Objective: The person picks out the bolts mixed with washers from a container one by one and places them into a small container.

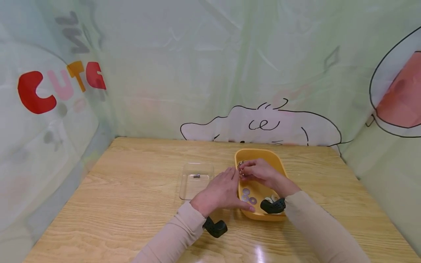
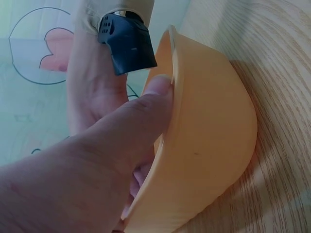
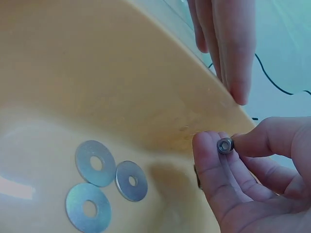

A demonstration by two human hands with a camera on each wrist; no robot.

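My right hand (image 1: 258, 171) reaches into a yellow plastic bin (image 1: 268, 155). In the right wrist view, its thumb and fingers pinch a small metal screw (image 3: 225, 145), the end with a hole facing the camera. My left hand (image 1: 223, 190) rests on the bin's left rim with straight fingers, its thumb (image 2: 155, 94) lying over the edge. Several small metal fasteners (image 1: 241, 163) show beside the right fingertips at the bin's far left. Flat round washers (image 3: 95, 163) lie on the bin floor, three of them close together.
A shallow clear plastic tray (image 1: 184, 191) stands left of the bin, with a small dark screw (image 1: 196, 176) in it. More washers (image 1: 268, 199) lie in the near right of the bin, partly behind the black wrist camera (image 1: 273, 206). Printed cloth hangs behind the wooden table (image 1: 131, 190).
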